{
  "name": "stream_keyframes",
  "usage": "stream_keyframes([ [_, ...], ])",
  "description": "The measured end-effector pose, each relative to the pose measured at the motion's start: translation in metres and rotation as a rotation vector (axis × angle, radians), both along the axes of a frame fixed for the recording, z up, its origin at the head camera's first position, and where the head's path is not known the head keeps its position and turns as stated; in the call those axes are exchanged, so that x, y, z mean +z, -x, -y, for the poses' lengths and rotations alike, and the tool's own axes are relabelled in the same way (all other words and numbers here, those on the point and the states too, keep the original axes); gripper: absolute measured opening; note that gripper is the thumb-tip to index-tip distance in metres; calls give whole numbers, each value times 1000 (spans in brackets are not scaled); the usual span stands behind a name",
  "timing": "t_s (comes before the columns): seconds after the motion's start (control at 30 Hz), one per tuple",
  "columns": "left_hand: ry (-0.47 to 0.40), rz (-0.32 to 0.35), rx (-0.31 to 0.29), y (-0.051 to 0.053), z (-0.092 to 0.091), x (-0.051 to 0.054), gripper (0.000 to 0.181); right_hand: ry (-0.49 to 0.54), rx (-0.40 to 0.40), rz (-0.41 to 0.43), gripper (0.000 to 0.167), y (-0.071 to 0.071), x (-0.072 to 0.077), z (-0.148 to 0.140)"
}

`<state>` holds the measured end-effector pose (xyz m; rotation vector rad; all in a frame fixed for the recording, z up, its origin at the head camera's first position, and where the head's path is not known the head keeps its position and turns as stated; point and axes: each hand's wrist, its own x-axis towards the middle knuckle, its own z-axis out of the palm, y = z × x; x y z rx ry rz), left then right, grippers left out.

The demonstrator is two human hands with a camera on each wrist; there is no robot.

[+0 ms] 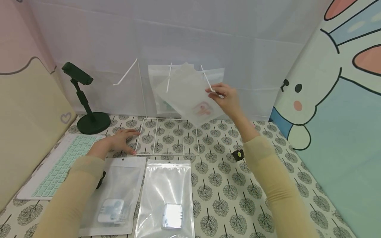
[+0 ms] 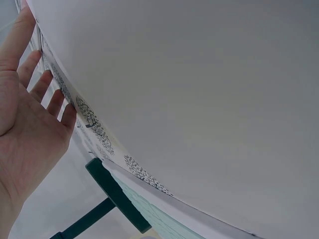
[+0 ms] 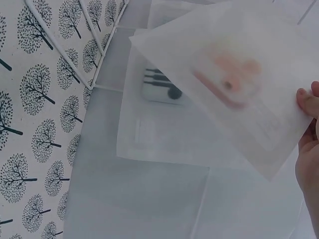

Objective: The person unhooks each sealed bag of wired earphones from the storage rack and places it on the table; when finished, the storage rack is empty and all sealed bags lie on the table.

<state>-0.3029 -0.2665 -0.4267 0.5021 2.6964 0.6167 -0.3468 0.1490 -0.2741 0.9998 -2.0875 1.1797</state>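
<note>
My right hand (image 1: 227, 100) (image 3: 310, 149) pinches the edge of a frosted bag (image 1: 183, 86) (image 3: 199, 74), which hangs tilted and shows a reddish shape inside. The fingertips are close to the tip of the right white hook (image 1: 206, 78). Behind this bag hang other pale bags, one in the right wrist view (image 3: 149, 127) with a dark-pronged item inside. My left hand (image 1: 120, 140) (image 2: 32, 119) rests with spread fingers at the left side of the wire stand's base (image 1: 168, 154). How the tilted bag meets the hooks is unclear.
A dark green stand (image 1: 93, 123) and a mint keyboard (image 1: 69, 158) are at the left. Two bags, one clear-fronted (image 1: 168, 185) and one frosted (image 1: 125, 175), lie in front, each with a white item. A small black thing (image 1: 238, 155) lies near the right sleeve.
</note>
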Motion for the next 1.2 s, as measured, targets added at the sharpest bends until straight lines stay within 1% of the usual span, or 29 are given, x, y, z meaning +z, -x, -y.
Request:
stream_keyframes([
  [0.07, 1, -2, -3, 0, 0, 1, 100, -18, -13, -28, 15, -10, 8, 2],
  [0.17, 1, -4, -7, -1, -1, 2, 99, -28, -50, -29, 14, -23, 18, 6],
  [0.23, 1, -5, -8, -1, -1, 3, 99, -28, -91, -1, 16, -18, 16, 5],
  [0.33, 6, -5, -4, -1, -2, 2, 100, -19, -141, 68, 20, -9, 12, 1],
  [0.4, 5, 0, 0, 0, -2, 1, 100, -19, -156, 92, 21, -4, 9, -3],
  [0.47, 3, 7, 3, 0, -3, 1, 101, -29, -163, 100, 21, -3, 9, -6],
  [0.6, 6, 10, 5, 1, -3, 0, 101, -58, -177, 84, 16, -4, 11, -11],
  [0.77, 7, 0, 3, 1, -3, 0, 100, -96, -199, 30, 12, -9, 17, -13],
  [0.87, 3, -2, 1, 1, -4, -1, 101, -104, -199, 21, 11, -11, 19, -14],
  [1.03, 3, -2, 1, 3, -4, -2, 101, -95, -196, 27, 12, -16, 17, -18],
  [1.2, 13, -7, -3, 6, -5, -4, 102, -87, -210, 2, 13, -20, 13, -20],
])
